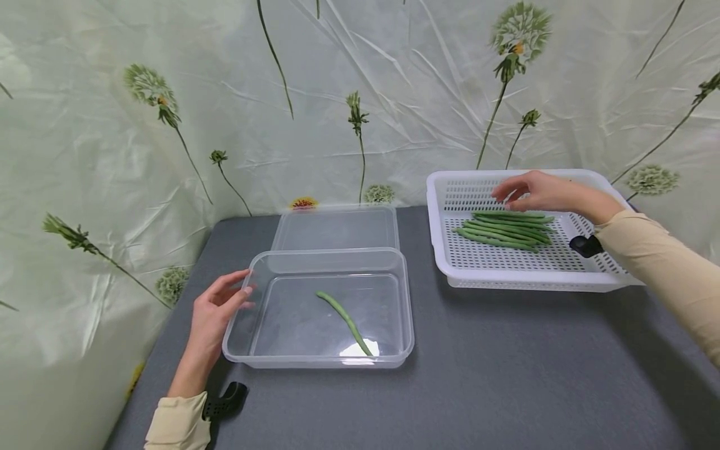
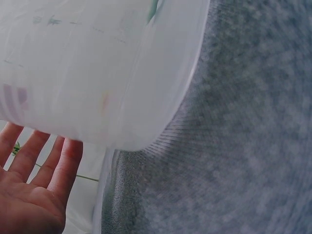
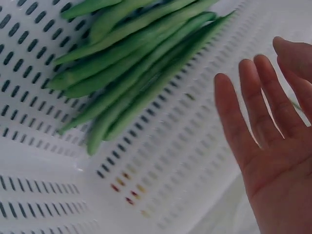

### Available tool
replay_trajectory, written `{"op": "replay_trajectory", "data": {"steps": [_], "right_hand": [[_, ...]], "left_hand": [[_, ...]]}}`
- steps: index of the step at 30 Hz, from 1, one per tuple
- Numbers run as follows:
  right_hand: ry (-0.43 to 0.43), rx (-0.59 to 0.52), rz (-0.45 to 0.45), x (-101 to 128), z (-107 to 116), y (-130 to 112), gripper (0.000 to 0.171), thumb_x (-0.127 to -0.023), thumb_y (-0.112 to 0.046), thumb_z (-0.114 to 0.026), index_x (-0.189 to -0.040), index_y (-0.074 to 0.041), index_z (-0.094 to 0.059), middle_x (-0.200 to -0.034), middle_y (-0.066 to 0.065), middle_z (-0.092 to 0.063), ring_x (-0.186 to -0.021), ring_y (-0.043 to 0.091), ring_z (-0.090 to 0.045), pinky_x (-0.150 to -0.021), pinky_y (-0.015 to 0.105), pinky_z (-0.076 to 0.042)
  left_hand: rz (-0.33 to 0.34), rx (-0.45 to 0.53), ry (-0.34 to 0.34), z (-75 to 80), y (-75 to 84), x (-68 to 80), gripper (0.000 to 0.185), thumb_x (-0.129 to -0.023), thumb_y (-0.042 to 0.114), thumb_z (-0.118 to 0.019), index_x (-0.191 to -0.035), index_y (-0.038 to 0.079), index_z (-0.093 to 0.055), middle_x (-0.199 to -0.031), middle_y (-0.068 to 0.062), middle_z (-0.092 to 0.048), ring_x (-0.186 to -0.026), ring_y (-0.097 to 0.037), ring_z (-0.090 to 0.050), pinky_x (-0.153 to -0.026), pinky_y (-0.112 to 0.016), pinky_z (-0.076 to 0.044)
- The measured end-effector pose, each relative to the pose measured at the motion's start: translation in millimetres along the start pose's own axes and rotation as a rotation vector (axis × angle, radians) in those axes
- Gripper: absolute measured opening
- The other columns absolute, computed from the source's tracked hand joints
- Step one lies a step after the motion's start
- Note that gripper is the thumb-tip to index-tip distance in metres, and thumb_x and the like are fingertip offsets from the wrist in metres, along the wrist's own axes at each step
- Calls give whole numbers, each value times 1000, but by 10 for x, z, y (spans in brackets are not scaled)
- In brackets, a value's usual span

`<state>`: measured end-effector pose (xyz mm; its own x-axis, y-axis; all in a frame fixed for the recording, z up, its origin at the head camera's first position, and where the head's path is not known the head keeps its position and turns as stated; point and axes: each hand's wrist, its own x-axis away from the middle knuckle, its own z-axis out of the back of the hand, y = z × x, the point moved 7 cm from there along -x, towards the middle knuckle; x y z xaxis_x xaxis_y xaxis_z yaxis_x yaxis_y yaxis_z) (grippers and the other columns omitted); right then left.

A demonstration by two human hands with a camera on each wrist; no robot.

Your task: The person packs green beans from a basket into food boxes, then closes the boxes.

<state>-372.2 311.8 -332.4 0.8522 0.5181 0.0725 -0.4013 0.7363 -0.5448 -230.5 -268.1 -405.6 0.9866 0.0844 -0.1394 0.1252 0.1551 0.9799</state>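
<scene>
A gray tabletop [image 1: 478, 375] stood before dandelion-printed sheeting [image 1: 416, 81]. The left hand [image 1: 215, 309], fingers slightly apart, rested against the clear plastic container [image 1: 289, 320] (single green bean [image 1: 346, 316] inside); the right hand [image 1: 544, 191], fingers apart, was near the bundled green beans [image 1: 506, 232] in the white perforated basket [image 1: 529, 275].

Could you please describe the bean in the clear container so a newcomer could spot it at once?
On the grey table, find the clear container left of the white basket. Inside lies one green bean, slanting and alone, whereas the other beans lie bunched in that basket.
</scene>
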Motion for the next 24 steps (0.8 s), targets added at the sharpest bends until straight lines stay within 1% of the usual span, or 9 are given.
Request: {"op": "replay_trajectory", "data": {"steps": [4,7,12,15,16,19,22,23,24], "right_hand": [[-15,-23,-24,-25,-30,94,37,-93,-3,-66,-128,5,-60,-125,21,-62,-111,35,-60,-85,24,-48],[-33,-17,-41,-48,-62,183,37,-93,-3,-66,-128,5,-59,-125,21,-62,-112,36,-60,-85,27,-50],[-84,4,-46,-74,-172,353,34,-93,0,-65,-126,6,-61,-121,20,-64,-112,35,-61,-90,40,-51],[-98,-21,-43,-83,-230,430,32,-91,4,-64,-123,7,-62,-120,22,-64,-112,37,-60,-94,47,-50],[-99,-30,-46,-84,-238,447,32,-91,5,-64,-123,8,-62,-120,22,-63,-112,38,-60,-94,44,-50],[-87,-50,-54,-95,-246,469,33,-90,7,-63,-122,8,-62,-121,23,-63,-113,39,-59,-95,46,-49],[-90,-27,-52,-104,-252,474,35,-87,8,-65,-122,7,-63,-121,21,-63,-111,37,-60,-93,43,-50],[-94,-19,-49,-109,-260,476,36,-86,8,-65,-122,6,-63,-120,21,-64,-110,36,-60,-93,46,-50],[-100,-12,-48,-109,-266,479,37,-85,8,-66,-122,6,-64,-120,20,-64,-108,35,-61,-92,44,-50]], "left_hand": [[4,-8,-4,-1,0,2,42,-96,13,-67,-134,-1,-57,-124,1,-63,-102,-12,-66,-73,-23,-55],[8,-10,-7,-1,-7,18,42,-96,14,-66,-134,-1,-57,-124,1,-63,-102,-11,-66,-74,-23,-55],[18,-7,-10,-7,-28,47,42,-96,13,-66,-134,-2,-56,-124,2,-63,-102,-10,-66,-74,-24,-55],[20,-8,-5,-10,-27,49,42,-96,13,-66,-134,-2,-56,-123,3,-64,-102,-10,-66,-74,-24,-56],[19,-10,-3,-10,-24,46,42,-96,13,-66,-133,-2,-57,-123,3,-64,-102,-10,-66,-73,-24,-56],[17,-9,3,-8,-10,32,41,-96,13,-67,-133,-2,-57,-122,3,-64,-101,-10,-66,-73,-23,-56],[18,-8,7,-6,-4,22,41,-95,13,-67,-133,-2,-57,-122,3,-64,-101,-10,-67,-73,-23,-56],[20,-8,7,-6,-4,22,41,-95,13,-67,-133,-2,-57,-122,3,-64,-101,-10,-67,-73,-24,-56],[21,-7,6,-7,-7,22,42,-95,13,-67,-133,-2,-57,-122,4,-64,-101,-10,-67,-73,-24,-56]]}}
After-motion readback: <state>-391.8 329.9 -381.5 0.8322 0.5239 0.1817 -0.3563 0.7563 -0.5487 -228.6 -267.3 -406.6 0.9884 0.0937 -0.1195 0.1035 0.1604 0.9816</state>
